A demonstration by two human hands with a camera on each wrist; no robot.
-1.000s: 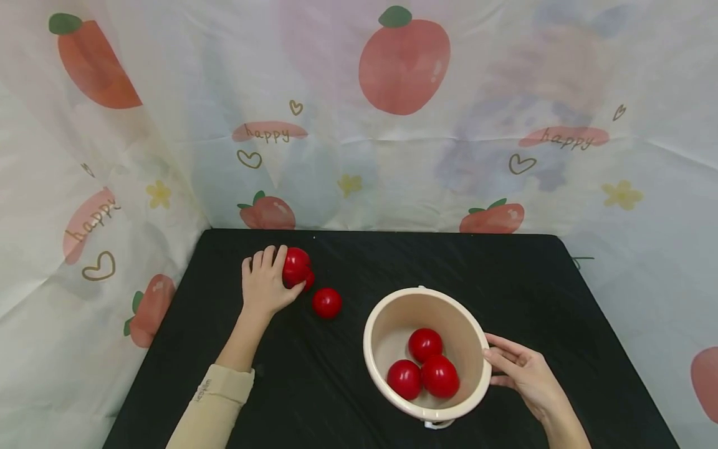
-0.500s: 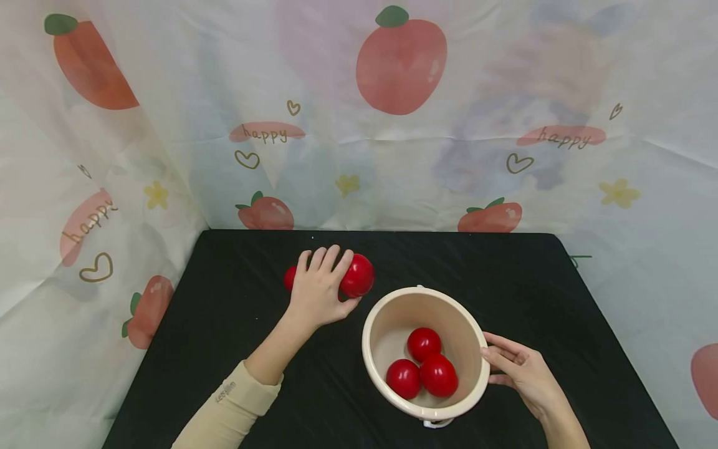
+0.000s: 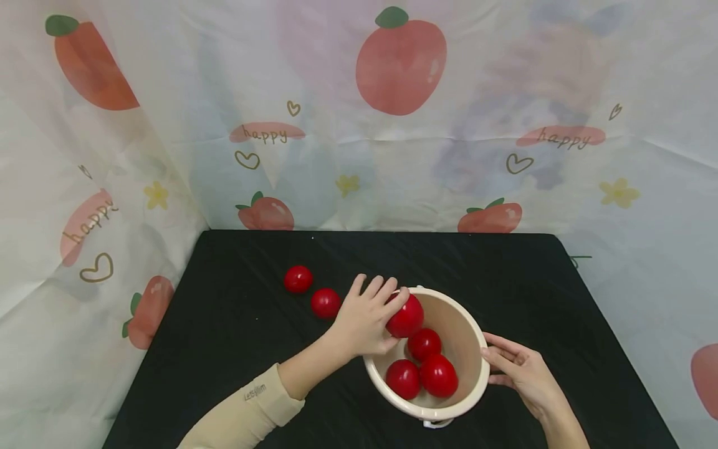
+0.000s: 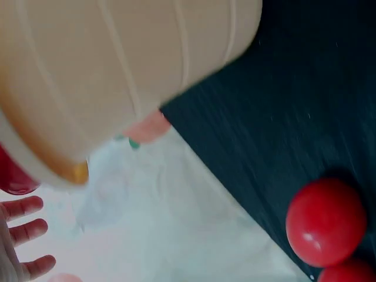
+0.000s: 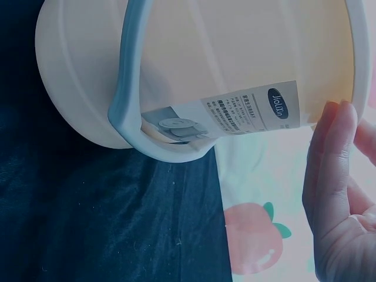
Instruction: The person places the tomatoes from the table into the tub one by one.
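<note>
Black tabletop (image 3: 336,405) below: left hand (image 3: 364,319) grips a red ball (image 3: 407,318) at the mouth of the bucket (image 3: 453,327); right hand (image 3: 524,376) pinches its opposite edge.

The hand (image 4: 8,254) is near a red ball (image 4: 13,176) and beige bucket (image 4: 141,59).

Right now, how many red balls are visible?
6. On the table: a far ball and a near ball. In the left hand, at the mouth of the bucket: a held ball. Inside: a back ball, a left ball, a right ball. The hand may hide more.
</note>
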